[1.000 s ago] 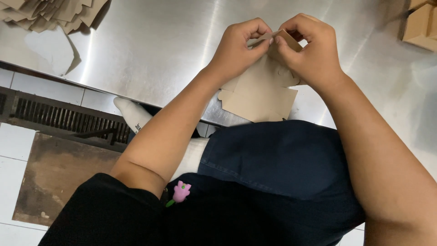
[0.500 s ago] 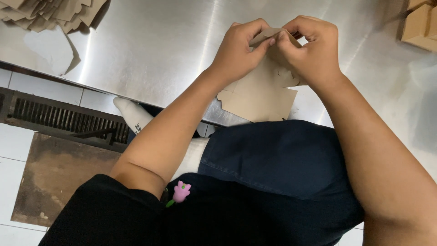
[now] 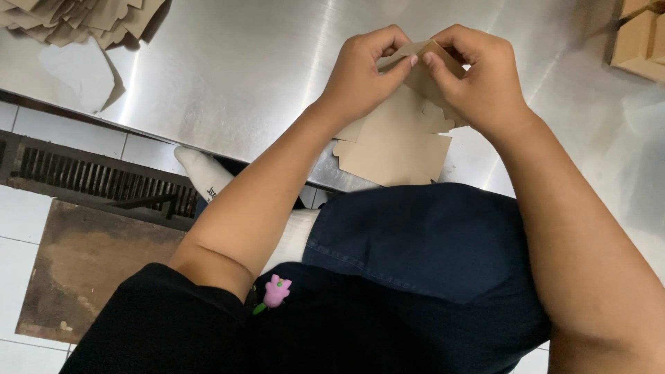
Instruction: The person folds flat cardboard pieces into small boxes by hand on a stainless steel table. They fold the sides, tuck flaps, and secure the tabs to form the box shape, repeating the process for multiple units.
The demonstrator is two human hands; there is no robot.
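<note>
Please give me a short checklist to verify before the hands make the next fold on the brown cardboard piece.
1. Left hand grips the cardboard piece at its top edge: ok.
2. Right hand grips the same edge: ok.
3. Top flap bent over between the thumbs: ok.
4. Lower part of the piece hangs past the metal table edge, unsupported: not ok.
5. Stack of flat blanks within reach: cannot tell.
6. Crease line straight: cannot tell, fingers hide it.
</note>
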